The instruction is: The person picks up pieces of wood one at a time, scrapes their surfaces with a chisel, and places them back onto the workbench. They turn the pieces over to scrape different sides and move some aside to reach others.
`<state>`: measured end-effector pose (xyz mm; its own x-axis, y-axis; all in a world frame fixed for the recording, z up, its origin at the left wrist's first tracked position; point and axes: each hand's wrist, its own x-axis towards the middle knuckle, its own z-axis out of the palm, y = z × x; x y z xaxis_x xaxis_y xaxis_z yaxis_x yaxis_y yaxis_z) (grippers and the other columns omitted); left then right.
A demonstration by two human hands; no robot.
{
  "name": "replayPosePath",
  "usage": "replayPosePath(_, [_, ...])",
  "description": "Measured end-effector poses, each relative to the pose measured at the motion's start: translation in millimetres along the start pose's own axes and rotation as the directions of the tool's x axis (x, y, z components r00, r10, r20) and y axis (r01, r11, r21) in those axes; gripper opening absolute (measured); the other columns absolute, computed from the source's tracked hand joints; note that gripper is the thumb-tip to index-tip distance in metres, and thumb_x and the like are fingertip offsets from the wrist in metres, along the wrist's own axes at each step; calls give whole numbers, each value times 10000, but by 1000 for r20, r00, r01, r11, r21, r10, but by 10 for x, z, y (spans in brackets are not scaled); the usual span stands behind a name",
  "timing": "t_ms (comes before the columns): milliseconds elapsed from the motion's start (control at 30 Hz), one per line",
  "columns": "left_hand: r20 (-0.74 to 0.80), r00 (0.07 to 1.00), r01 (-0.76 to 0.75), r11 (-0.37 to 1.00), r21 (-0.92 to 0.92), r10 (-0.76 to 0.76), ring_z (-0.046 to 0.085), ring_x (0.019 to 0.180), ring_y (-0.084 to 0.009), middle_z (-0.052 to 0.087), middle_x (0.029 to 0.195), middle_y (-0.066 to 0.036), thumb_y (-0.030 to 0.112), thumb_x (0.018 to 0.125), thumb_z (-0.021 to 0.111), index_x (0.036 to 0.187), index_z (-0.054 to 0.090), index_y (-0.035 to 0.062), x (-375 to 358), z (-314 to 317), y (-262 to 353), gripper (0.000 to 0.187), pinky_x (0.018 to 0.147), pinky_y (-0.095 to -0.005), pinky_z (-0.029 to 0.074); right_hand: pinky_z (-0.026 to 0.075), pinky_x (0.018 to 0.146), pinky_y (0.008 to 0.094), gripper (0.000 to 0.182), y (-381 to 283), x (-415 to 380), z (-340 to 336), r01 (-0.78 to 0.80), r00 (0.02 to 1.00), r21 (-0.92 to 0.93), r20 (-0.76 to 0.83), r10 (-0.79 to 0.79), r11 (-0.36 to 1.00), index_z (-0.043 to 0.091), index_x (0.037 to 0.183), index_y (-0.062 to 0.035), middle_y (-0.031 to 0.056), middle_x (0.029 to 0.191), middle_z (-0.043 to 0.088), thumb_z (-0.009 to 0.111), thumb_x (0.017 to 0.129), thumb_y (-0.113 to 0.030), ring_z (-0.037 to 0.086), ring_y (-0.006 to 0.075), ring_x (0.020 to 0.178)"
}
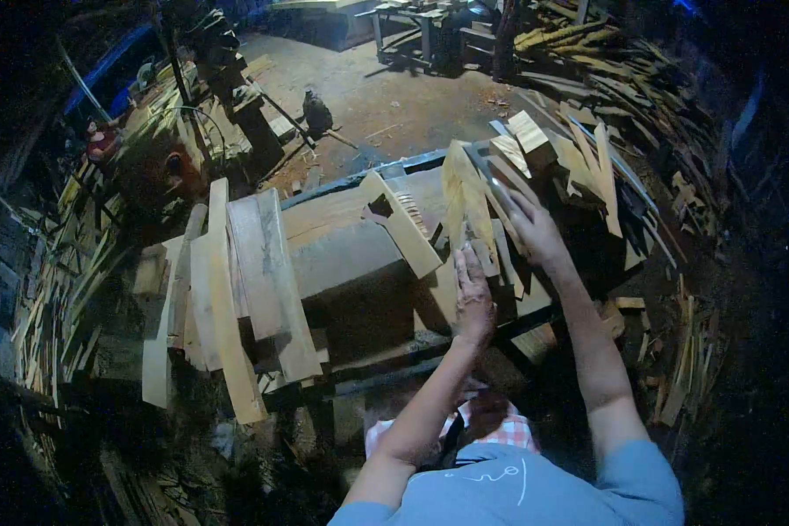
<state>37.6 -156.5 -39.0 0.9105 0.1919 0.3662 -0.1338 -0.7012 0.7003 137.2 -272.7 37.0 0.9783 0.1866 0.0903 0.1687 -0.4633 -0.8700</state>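
The wearer's light blue shirt (pixel 535 491) is nearest, with a pink-and-white checked cloth (pixel 513 431) just beyond its edge. From it the bare left hand (pixel 475 300) reaches over the workbench, its fingers straight and close together, laid flat at the lower end of a pale yellow wooden plank with a tapered top (pixel 465 197); it is not closed around anything. The right hand (pixel 535 230), a little farther out, stretches its fingers forward over a narrow brown wooden strip (pixel 498 202) just to the right of the plank; its thumb is hidden, so whether it grips the strip cannot be told. The plank slants away from the wearer, between the strip and a light wooden piece with a notched end (pixel 416 241) on its left. Farther left lie a long, narrow, pale board (pixel 228 307) and a wide greyish-brown board (pixel 256 232). Beyond the hands, a pale square-ended wooden block (pixel 528 131) sits near the bench's far side. On the floor past it stands a small dark object (pixel 316 112), too dim to identify, with heaped wooden slats (pixel 622 83) to the right and a rough wooden table (pixel 425 39) farthest back.
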Motion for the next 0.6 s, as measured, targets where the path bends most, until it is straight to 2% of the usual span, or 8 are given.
replayPosePath(33, [14,1000,28,998,-60,-27,288,1241,-438,153,1392,-282,-146,657,507,1391,49,-3,-27,11,-25,876,966,-399,378,457,667,266,442,-52,-284,-56,-17,1000,15,26,17,1000,463,1277,-144,66,855,598,483,840,-209,538,113,691])
replayPosePath(100, [45,997,63,992,-109,-58,282,1246,-434,152,1392,-282,-143,660,509,1391,49,-1,-43,-86,41,876,971,-400,374,443,758,276,445,-395,-862,-217,-336,934,63,149,324,940,444,1292,-133,84,939,601,481,852,-187,546,128,801])
replayPosePath(200, [98,993,79,984,-160,-64,270,1258,-424,156,1390,-280,-134,674,506,1388,49,-8,-38,-164,84,857,988,-396,359,417,824,259,442,-613,-1507,-453,-301,944,30,155,293,953,446,1284,-94,101,1076,584,494,849,-159,531,117,920])
replayPosePath(267, [64,997,39,999,-15,-38,267,1259,-422,147,1394,-277,-125,661,529,1383,45,-21,-33,-79,48,876,1013,-392,328,410,833,249,445,-761,-1798,-581,-271,953,54,155,260,961,446,1280,-77,97,1108,574,504,846,-152,522,109,947])
replayPosePath(300, [70,997,38,999,-22,-36,267,1259,-422,147,1394,-277,-125,661,529,1383,45,-21,-29,-6,2,876,1013,-392,328,405,838,245,443,-890,-1900,-629,-334,932,-3,149,331,942,450,1274,-66,89,1123,569,510,843,-143,518,107,955])
replayPosePath(367, [-22,998,-55,984,168,59,262,1261,-424,135,1399,-275,-131,638,541,1379,32,-31,-17,128,-101,905,1034,-388,298,400,844,241,440,-931,-2059,-648,-393,907,-65,140,398,917,453,1268,-54,82,1139,564,517,840,-134,515,105,963])
replayPosePath(467, [-12,1000,-5,999,52,6,254,1266,-420,124,1405,-275,-141,628,538,1379,23,-28,-41,3,-18,918,1039,-389,290,397,850,247,431,-851,-2147,-660,-450,882,-9,152,446,893,462,1258,-49,76,1137,568,520,837,-124,517,112,972])
replayPosePath(600, [21,999,48,994,-102,-46,248,1269,-417,136,1400,-275,-155,637,512,1378,24,-27,-37,-35,-35,897,1046,-394,276,407,807,234,435,-683,-1949,-568,-388,909,0,166,383,922,460,1268,-78,73,1105,572,525,841,-132,517,97,896])
